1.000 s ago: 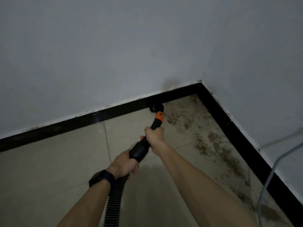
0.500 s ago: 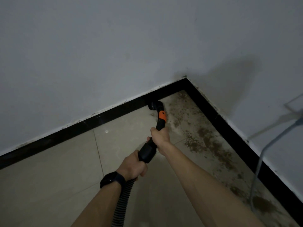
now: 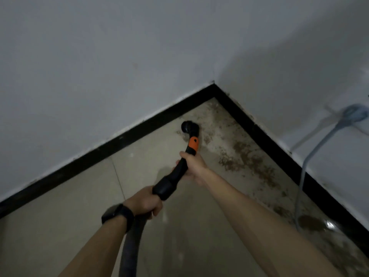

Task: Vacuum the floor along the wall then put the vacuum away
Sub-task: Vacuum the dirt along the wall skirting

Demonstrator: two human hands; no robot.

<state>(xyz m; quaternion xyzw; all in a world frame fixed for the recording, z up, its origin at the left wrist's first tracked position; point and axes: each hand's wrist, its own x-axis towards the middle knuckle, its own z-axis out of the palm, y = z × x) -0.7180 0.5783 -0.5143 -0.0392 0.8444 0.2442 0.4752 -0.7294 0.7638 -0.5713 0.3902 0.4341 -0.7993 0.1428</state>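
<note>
A black vacuum wand [image 3: 179,168] with an orange band [image 3: 193,144] points toward the room corner. Its round black nozzle [image 3: 189,128] sits on the tiled floor [image 3: 60,206], a short way off the black skirting [image 3: 123,137] of the left wall. My right hand [image 3: 192,165] grips the wand just below the orange band. My left hand [image 3: 144,201], a black watch on its wrist, holds the thick cuff where the ribbed hose [image 3: 129,246] joins. The hose runs down between my arms and out of the frame.
Brown dirt [image 3: 243,156] lies strewn along the right wall's skirting [image 3: 279,148] up to the corner [image 3: 213,85]. A pale grey cable [image 3: 305,168] hangs down the right wall to the floor beside a dark stain [image 3: 308,222].
The nozzle has come away from the left skirting and slid right toward the corner dirt. The view has swung right, so the corner and the cable show further left.
</note>
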